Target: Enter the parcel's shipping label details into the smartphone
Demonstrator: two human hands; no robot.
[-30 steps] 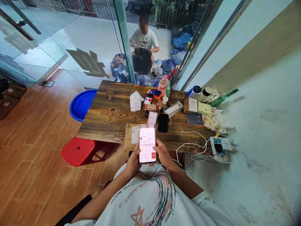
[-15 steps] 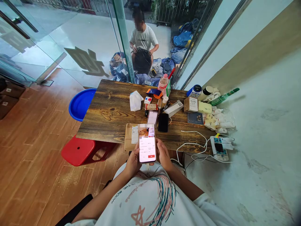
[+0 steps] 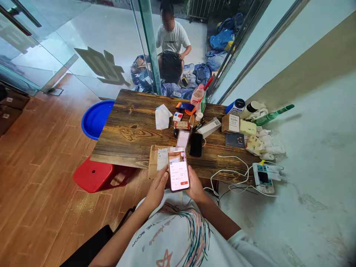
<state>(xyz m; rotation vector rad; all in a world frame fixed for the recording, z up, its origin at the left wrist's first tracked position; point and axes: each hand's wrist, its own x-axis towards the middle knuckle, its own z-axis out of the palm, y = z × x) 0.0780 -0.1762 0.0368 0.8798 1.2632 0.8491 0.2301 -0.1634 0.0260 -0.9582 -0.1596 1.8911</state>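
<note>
A smartphone (image 3: pixel 178 176) with a lit screen is held upright over the table's near edge. My left hand (image 3: pixel 158 188) grips its left side, and my right hand (image 3: pixel 195 183) is closed around its right side. Small text and a red button show on the screen; the words are too small to read. Behind the phone lies a cardboard parcel (image 3: pixel 153 159) with a white label, partly hidden by it. A second, dark phone (image 3: pixel 196 144) rests on the table to the right. Beside it is a pale slip of paper (image 3: pixel 183 138), partly blurred.
On the wooden table (image 3: pixel 119 144) stand a tissue pack (image 3: pixel 162 118), a pink bottle (image 3: pixel 197 95), a small box (image 3: pixel 230 123) and a green bottle (image 3: pixel 274 115). White cables run to a power strip (image 3: pixel 263 178). A red stool (image 3: pixel 93 174) stands left. Beyond the glass sits a person (image 3: pixel 172 40).
The view has shifted slightly, so the table things sit a little to the right. My left thumb has moved off the screen to the phone's edge. The picture on its screen has changed.
</note>
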